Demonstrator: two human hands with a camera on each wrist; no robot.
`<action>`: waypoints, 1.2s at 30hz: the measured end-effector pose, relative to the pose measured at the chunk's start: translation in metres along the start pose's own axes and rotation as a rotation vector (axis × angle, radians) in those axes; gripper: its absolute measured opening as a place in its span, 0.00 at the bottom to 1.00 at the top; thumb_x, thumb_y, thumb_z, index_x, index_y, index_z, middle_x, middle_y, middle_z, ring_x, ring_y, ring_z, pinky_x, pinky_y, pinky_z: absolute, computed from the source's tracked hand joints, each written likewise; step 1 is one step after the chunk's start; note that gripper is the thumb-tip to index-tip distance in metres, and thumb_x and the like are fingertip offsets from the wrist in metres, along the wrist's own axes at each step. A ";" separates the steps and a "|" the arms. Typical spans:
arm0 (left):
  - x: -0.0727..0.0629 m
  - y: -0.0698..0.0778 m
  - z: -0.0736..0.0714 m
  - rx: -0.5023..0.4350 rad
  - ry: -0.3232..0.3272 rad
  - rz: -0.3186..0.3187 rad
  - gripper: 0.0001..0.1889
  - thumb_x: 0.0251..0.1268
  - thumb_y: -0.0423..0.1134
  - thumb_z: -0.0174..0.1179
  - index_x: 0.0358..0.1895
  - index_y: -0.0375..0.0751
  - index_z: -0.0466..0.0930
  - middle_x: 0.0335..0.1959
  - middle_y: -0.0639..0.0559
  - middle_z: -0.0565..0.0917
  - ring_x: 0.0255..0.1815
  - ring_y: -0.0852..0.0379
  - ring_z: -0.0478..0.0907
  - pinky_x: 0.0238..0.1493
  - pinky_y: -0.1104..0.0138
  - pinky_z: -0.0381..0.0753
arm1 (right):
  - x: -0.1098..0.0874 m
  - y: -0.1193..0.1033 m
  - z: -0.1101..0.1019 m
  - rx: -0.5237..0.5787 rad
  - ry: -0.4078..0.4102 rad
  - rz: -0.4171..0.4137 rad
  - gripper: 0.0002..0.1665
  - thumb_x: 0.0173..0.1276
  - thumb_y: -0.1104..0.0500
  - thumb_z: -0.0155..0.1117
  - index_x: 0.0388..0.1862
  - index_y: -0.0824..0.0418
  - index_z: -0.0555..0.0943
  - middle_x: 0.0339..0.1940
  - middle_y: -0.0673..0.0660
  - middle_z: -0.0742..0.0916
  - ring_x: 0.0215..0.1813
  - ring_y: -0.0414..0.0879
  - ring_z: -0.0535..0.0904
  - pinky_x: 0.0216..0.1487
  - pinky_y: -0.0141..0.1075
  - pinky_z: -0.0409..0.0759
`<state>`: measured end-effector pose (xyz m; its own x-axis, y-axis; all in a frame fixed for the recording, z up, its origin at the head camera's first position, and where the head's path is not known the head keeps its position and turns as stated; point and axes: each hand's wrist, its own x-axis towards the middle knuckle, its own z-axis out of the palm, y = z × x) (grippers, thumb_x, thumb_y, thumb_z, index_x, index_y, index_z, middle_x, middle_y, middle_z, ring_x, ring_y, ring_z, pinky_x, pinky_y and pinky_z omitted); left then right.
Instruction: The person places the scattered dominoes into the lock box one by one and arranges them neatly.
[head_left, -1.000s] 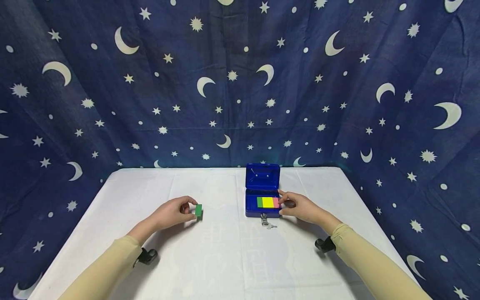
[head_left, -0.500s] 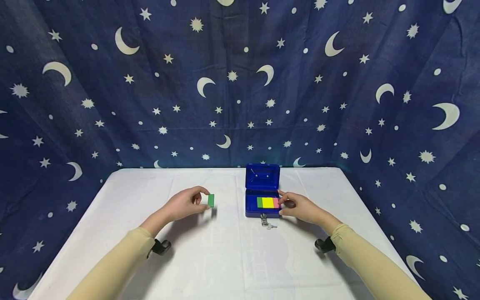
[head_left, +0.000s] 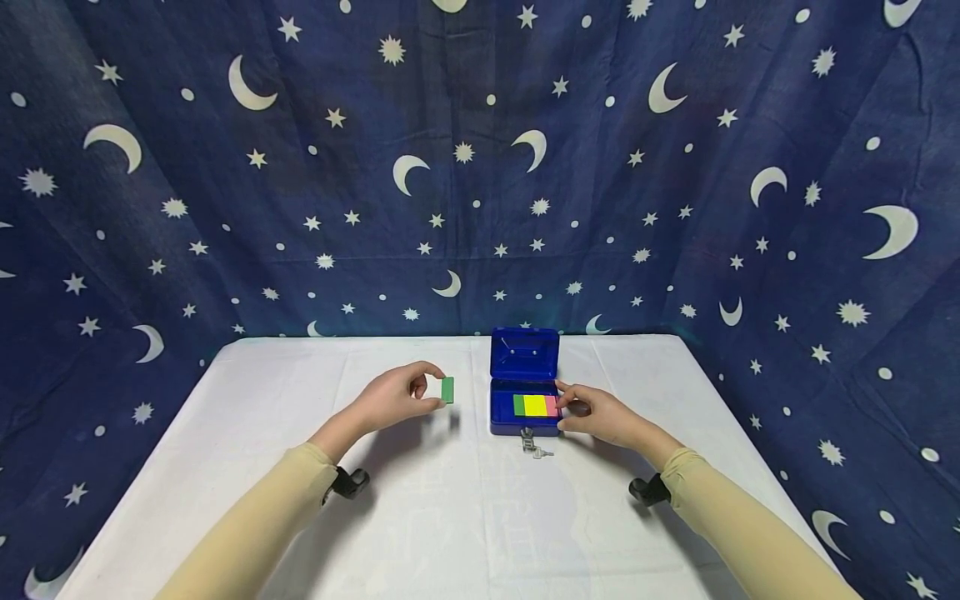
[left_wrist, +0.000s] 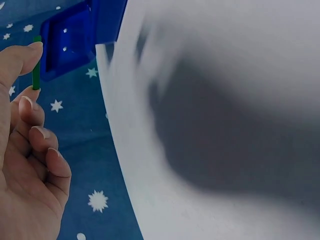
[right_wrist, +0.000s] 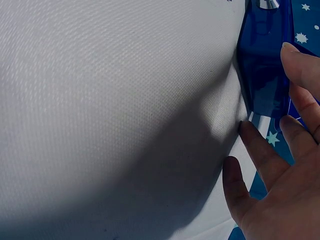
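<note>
In the head view my left hand (head_left: 396, 398) pinches a thin green domino-like block (head_left: 447, 390) by its ends, above the table and left of the box. The left wrist view shows the green block (left_wrist: 36, 64) edge-on between thumb and forefinger. A small blue cash box (head_left: 504, 427) stands with its lid raised. Inside lie green, yellow (head_left: 535, 406) and pink blocks side by side. My right hand (head_left: 603, 414) holds the box's right side, a fingertip over the rim by the pink block (head_left: 552, 403). Thumb and fingers meet the blue wall (right_wrist: 265, 75) in the right wrist view.
A silver latch (head_left: 527, 437) with keys (head_left: 539, 453) hangs at the box's front. White cloth (head_left: 450, 517) covers the table. Behind it hangs a dark blue curtain (head_left: 322, 183) with moons and stars. Black wrist cameras (head_left: 351, 482) are strapped below both sleeves.
My left hand has moved right and farther from me with the green block, toward the box. The right hand and the box have stayed in place.
</note>
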<state>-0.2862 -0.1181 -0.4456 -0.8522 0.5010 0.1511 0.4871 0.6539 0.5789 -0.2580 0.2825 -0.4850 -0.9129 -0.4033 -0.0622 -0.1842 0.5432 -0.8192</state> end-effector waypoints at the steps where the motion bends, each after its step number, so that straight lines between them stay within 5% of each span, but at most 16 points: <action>1: 0.002 0.002 0.001 0.004 0.002 0.001 0.21 0.60 0.49 0.72 0.56 0.55 0.81 0.26 0.60 0.73 0.25 0.63 0.68 0.32 0.64 0.67 | 0.000 0.000 0.000 -0.003 0.001 -0.002 0.14 0.69 0.60 0.72 0.50 0.62 0.79 0.80 0.63 0.65 0.71 0.61 0.73 0.71 0.55 0.66; 17: 0.026 0.028 0.007 0.059 0.021 0.047 0.21 0.60 0.51 0.72 0.56 0.55 0.82 0.27 0.60 0.75 0.26 0.61 0.70 0.32 0.63 0.68 | 0.001 0.000 0.000 0.005 -0.001 0.005 0.14 0.70 0.60 0.72 0.51 0.62 0.80 0.81 0.63 0.65 0.72 0.61 0.72 0.71 0.55 0.66; 36: 0.047 0.048 0.034 0.103 -0.022 0.056 0.21 0.62 0.53 0.71 0.57 0.55 0.82 0.30 0.56 0.78 0.27 0.60 0.70 0.32 0.64 0.69 | 0.001 0.002 0.000 0.010 0.003 -0.001 0.14 0.69 0.59 0.72 0.49 0.60 0.79 0.80 0.62 0.65 0.70 0.61 0.74 0.71 0.55 0.65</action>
<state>-0.2967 -0.0442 -0.4377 -0.8191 0.5502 0.1623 0.5518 0.6787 0.4845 -0.2592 0.2825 -0.4866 -0.9138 -0.4017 -0.0601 -0.1813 0.5358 -0.8247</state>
